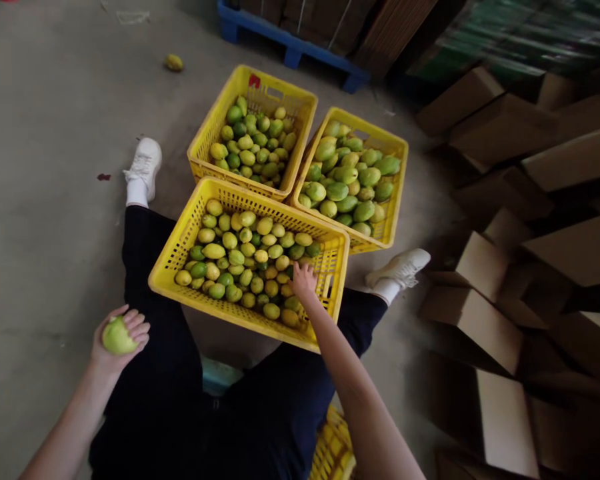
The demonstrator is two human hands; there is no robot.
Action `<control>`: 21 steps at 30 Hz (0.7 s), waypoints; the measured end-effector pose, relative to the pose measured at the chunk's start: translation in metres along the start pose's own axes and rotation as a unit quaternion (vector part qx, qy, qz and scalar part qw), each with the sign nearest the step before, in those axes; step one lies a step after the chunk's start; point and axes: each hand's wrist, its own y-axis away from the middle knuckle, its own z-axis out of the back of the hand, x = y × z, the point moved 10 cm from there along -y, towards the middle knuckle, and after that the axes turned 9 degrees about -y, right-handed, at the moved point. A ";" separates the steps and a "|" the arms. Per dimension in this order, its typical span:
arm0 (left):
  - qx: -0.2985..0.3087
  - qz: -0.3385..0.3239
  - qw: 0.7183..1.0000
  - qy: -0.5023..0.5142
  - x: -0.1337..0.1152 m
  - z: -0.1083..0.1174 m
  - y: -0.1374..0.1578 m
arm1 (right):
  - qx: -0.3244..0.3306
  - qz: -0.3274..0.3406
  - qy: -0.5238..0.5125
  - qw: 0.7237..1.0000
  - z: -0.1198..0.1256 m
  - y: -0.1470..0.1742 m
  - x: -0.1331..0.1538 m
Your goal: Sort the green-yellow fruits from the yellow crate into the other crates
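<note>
Out to the left, above the floor, my left hand (139,328) is closed around a yellow-green lemon (117,336) that rests in its palm. My right hand (304,280) reaches into the right side of the nearest yellow crate (240,325), its fingers apart and down among the lemons there. What its fingertips touch is partly hidden. Yellow and green lemons (237,257) fill the bottom of this crate, which stands between my spread legs.
Behind it stand two more yellow crates, the left one (200,150) with smaller lemons, the right one (401,193) with larger green ones. A single lemon (173,63) lies on the floor. Open cardboard boxes (485,327) crowd the right; a blue pallet (293,53) stands at the back.
</note>
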 end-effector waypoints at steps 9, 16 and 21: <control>0.062 0.084 0.988 -0.116 0.039 -0.025 -0.001 | -0.046 -0.023 -0.068 0.996 -0.007 -0.001 -0.004; 0.225 0.089 0.939 -0.243 0.077 -0.088 -0.002 | -0.138 0.135 -0.315 0.929 0.077 0.072 0.027; 0.310 0.041 0.911 -0.267 0.083 -0.153 0.018 | -0.207 0.240 -0.554 0.770 0.129 0.168 0.051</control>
